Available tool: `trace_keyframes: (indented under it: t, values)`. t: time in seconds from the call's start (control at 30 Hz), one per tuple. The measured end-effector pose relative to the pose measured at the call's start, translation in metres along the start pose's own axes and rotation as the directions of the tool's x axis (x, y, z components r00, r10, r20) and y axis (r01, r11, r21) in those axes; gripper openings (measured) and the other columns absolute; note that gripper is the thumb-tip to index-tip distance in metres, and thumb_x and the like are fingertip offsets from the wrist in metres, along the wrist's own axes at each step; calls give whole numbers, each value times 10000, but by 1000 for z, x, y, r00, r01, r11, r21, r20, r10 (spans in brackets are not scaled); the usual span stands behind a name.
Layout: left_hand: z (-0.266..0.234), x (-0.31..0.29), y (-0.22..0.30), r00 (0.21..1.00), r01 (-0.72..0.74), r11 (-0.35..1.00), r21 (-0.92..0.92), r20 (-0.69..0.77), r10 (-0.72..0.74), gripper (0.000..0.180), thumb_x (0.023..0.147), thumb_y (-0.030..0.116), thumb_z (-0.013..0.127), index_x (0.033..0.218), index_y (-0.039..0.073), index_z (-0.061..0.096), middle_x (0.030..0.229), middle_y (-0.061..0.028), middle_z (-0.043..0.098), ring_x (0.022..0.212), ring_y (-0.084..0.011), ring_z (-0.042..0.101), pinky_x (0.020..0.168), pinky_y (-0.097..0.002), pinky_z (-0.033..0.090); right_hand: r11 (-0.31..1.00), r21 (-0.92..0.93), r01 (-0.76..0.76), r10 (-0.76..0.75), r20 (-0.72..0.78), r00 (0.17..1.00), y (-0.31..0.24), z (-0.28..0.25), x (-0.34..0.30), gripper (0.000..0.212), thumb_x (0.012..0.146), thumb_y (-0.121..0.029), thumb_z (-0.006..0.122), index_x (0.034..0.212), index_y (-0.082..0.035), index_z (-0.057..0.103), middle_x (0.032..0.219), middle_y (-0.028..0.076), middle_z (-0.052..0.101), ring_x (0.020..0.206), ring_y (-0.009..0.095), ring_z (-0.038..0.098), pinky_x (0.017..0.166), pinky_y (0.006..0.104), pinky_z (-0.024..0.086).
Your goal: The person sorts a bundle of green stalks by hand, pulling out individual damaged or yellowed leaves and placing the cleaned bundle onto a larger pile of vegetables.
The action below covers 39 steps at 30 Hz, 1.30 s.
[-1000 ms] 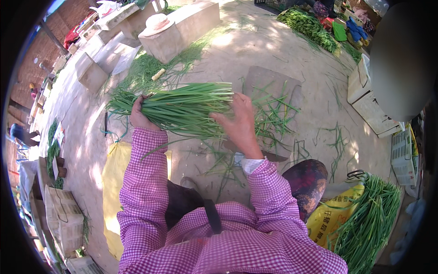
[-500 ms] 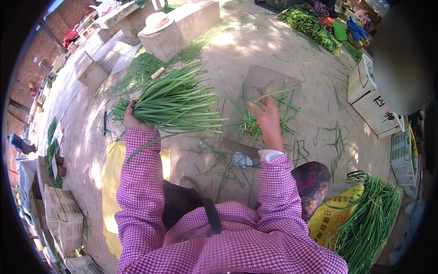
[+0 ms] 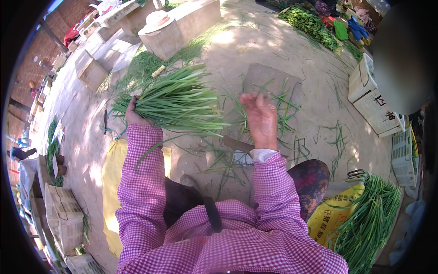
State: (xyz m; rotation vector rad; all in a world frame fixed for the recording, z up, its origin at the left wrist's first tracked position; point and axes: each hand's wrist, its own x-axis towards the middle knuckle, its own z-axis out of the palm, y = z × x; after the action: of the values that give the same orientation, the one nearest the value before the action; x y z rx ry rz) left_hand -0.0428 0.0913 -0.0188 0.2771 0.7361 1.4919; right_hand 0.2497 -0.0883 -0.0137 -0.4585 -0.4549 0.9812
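Note:
My left hand (image 3: 135,113) is closed round one end of a thick bunch of long, flat green chives (image 3: 180,102). The bunch lies sideways, its pale ends fanning to the right. One long blade hangs down over my left sleeve. My right hand (image 3: 262,121) is raised to the right of the bunch, its fingers apart and slightly curled, with nothing visible in them. Beyond and below it, loose chive stalks (image 3: 286,112) lie scattered over a flat grey slab (image 3: 267,75) and the ground. A brown flat strip (image 3: 237,144) lies near my right wrist.
Another heap of chives (image 3: 372,223) rests on a yellow printed sack (image 3: 335,212) at my right. A yellow sheet (image 3: 112,182) lies under my left arm. White crates (image 3: 372,98) stand at the right. Concrete blocks (image 3: 162,39), one bearing a hat, stand at the far left.
My right hand has drawn slightly left and opened, and the stalk at its fingers is no longer there. My left hand still holds the bunch, which has shifted only slightly.

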Motion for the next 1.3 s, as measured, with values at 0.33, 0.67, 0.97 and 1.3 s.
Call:
trace_keyframes:
  t: [0.33, 0.67, 0.97, 1.3]
  values:
    - [9, -17, 0, 994, 37, 994, 104, 99, -48, 130, 843, 165, 520, 822, 54, 582, 805, -107, 629, 753, -301, 614, 711, -460, 529, 680, -732, -53, 115, 35, 993, -8, 10, -3, 369, 875, -146, 604, 1201, 20, 556, 1040, 101, 623, 994, 167, 568, 886, 299, 432]
    - [6, -12, 12, 999, 31, 998, 56, 42, -34, 160, 861, 152, 466, 853, 24, 561, 834, -140, 626, 820, -327, 616, 774, -495, 523, 998, -56, -29, 40, 198, 979, -16, -13, 9, 231, 894, -186, 590, 1007, 8, 645, 906, 70, 651, 893, 172, 597, 815, 312, 444]
    - [2, -4, 7, 995, 88, 995, 36, 50, -90, 193, 872, 170, 465, 919, 13, 566, 922, -172, 632, 866, -352, 614, 808, -521, 513, 615, -770, -169, 451, 168, 876, -4, 19, -11, 379, 889, -266, 592, 1084, 58, 609, 930, 61, 649, 872, 135, 574, 777, 284, 458]
    - [15, -18, 12, 997, -56, 998, 11, 52, 55, 176, 879, 166, 450, 848, 35, 563, 851, -135, 620, 818, -321, 609, 776, -515, 517, 607, -771, -193, 414, 100, 905, 44, 14, -14, 251, 819, -106, 651, 995, 70, 615, 794, 97, 646, 634, 127, 590, 598, 281, 477]
